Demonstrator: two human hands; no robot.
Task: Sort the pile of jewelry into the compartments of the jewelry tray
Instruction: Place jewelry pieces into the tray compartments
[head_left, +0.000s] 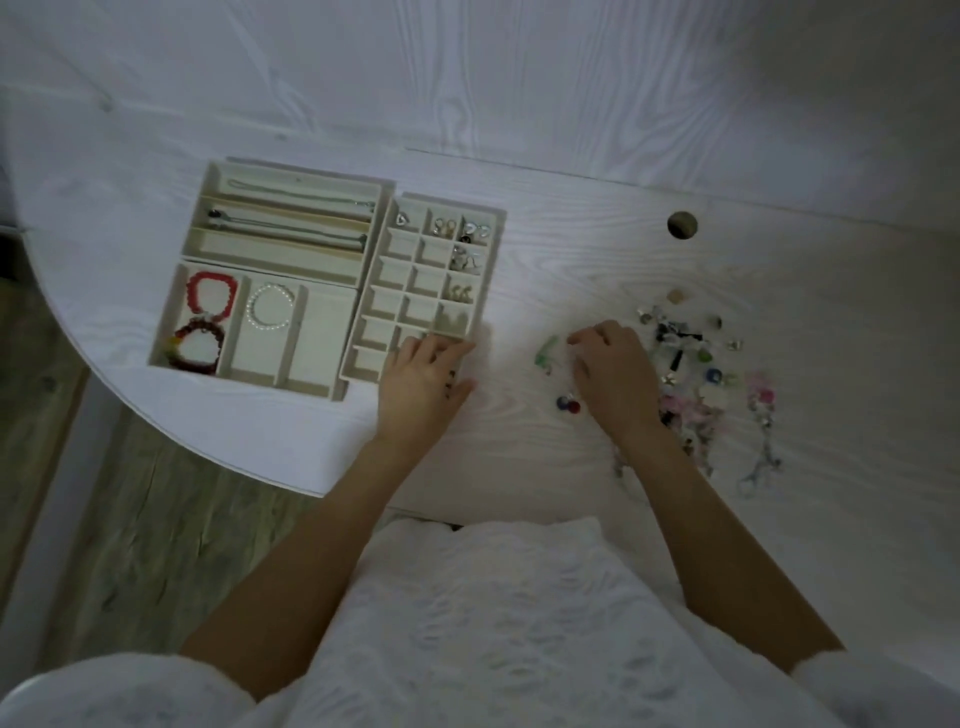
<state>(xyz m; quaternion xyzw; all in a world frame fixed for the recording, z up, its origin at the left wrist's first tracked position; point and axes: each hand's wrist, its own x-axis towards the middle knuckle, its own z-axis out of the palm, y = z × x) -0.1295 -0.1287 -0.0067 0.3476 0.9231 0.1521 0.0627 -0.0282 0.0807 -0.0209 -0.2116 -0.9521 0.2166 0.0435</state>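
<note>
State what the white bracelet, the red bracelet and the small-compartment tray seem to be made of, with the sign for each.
White bracelet: probably pearl-like beads, plastic or glass; small, round, glossy white balls on a loop.
Red bracelet: chunky matte beads, perhaps stone, coral or plastic; the shapes look uneven.
Small-compartment tray: seems covered in cream velvet or felt; a soft, dull surface with no shine.

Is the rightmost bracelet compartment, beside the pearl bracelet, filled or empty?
Empty: the rightmost compartment shows only bare lining, while the pearl bracelet lies in the next one.
</note>
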